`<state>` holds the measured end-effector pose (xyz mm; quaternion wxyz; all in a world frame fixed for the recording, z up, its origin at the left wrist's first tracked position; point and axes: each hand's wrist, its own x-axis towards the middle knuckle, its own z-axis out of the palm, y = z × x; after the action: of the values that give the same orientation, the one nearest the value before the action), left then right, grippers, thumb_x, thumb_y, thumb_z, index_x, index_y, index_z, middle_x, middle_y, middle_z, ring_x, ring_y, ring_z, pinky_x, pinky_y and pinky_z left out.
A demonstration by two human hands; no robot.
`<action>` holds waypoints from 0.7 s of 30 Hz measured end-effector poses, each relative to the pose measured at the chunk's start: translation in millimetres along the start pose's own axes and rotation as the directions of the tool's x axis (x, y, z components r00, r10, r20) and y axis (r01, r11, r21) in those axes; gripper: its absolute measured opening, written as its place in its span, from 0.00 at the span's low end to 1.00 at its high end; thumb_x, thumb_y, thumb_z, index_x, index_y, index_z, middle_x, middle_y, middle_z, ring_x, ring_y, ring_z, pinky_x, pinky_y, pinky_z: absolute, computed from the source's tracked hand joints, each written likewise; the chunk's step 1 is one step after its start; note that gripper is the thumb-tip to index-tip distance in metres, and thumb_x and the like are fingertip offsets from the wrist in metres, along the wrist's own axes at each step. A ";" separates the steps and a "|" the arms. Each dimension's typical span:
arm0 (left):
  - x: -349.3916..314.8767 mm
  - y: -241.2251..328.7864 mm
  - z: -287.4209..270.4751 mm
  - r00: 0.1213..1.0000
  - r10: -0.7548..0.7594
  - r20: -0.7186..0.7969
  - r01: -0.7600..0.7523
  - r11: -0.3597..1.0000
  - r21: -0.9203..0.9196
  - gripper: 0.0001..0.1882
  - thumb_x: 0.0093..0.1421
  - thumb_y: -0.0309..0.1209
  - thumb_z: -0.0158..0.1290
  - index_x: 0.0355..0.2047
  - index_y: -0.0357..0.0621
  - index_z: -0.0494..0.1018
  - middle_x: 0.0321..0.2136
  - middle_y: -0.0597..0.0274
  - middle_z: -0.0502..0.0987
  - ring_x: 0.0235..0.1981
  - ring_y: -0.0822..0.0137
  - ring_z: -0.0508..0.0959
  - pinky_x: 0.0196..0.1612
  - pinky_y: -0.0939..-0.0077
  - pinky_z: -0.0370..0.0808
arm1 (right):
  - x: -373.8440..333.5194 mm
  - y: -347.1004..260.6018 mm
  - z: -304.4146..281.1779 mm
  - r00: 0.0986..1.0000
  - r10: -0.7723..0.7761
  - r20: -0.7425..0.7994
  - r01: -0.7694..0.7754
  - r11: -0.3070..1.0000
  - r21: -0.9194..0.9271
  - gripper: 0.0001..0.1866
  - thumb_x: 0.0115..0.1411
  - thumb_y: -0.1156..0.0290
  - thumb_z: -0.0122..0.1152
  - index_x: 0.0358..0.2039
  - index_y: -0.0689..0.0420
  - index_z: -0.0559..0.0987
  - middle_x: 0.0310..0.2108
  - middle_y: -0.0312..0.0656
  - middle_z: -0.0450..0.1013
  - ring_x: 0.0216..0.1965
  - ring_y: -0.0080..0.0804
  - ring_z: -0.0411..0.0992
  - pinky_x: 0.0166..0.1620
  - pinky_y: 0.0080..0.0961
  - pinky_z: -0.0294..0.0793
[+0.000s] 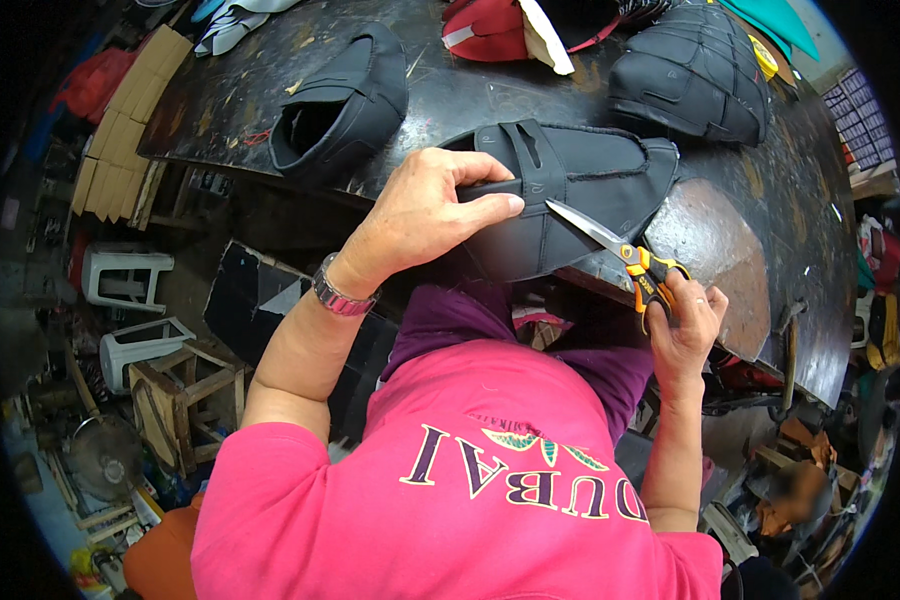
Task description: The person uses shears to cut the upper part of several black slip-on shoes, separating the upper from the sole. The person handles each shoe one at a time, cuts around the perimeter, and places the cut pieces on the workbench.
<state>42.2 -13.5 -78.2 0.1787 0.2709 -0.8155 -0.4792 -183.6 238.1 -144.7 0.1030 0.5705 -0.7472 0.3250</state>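
A black shoe upper (595,195) with a strap across it lies at the near edge of the dark table. My left hand (432,205) pinches its left edge between thumb and fingers, beside the strap. In my right hand (688,325) is a pair of scissors (625,250) with orange and black handles, my fingers in the loops. The blades look closed, and their tip points at the upper's surface next to the strap, close to my left thumb. Whether the tip touches the upper I cannot tell.
Another black shoe upper (340,105) stands at the back left, and a stack of black uppers (692,75) lies at the back right. A red and white piece (500,30) sits behind. Right of the scissors is a worn metal plate (710,250). White stools (128,275) stand on the left.
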 end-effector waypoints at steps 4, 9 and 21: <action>-1.6 -0.2 0.5 1.000 0.010 0.004 -0.010 1.000 0.025 0.15 0.57 0.35 0.63 0.37 0.34 0.82 0.27 0.54 0.82 0.29 0.72 0.80 0.35 0.74 0.75 | -7.2 0.0 -4.4 0.994 0.099 0.044 -0.103 0.990 0.101 0.19 0.43 0.82 0.67 0.39 0.58 0.80 0.29 0.40 0.75 0.32 0.38 0.74 0.44 0.33 0.65; -14.0 -12.3 -10.7 0.996 -0.061 -0.065 0.039 0.954 -0.296 0.08 0.62 0.26 0.62 0.39 0.32 0.81 0.30 0.71 0.81 0.34 0.82 0.75 0.39 0.85 0.72 | -37.4 -14.9 -6.3 0.714 0.570 0.406 -0.632 0.275 0.725 0.14 0.57 0.82 0.65 0.44 0.60 0.75 0.31 0.35 0.73 0.28 0.19 0.71 0.32 0.14 0.72; -45.8 -16.4 -7.2 0.945 0.188 -0.266 -0.191 0.981 0.015 0.10 0.56 0.25 0.66 0.37 0.33 0.81 0.30 0.61 0.83 0.32 0.73 0.80 0.38 0.78 0.76 | -42.6 -54.5 24.0 0.728 0.218 0.650 -0.535 -0.412 0.738 0.39 0.55 0.43 0.71 0.55 0.59 0.68 0.35 0.45 0.73 0.33 0.28 0.72 0.39 0.22 0.71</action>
<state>86.8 3.1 -90.6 0.3335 0.2523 -0.8037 -0.4233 -114.3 249.6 -165.4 -0.5725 0.1515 -0.3623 0.7197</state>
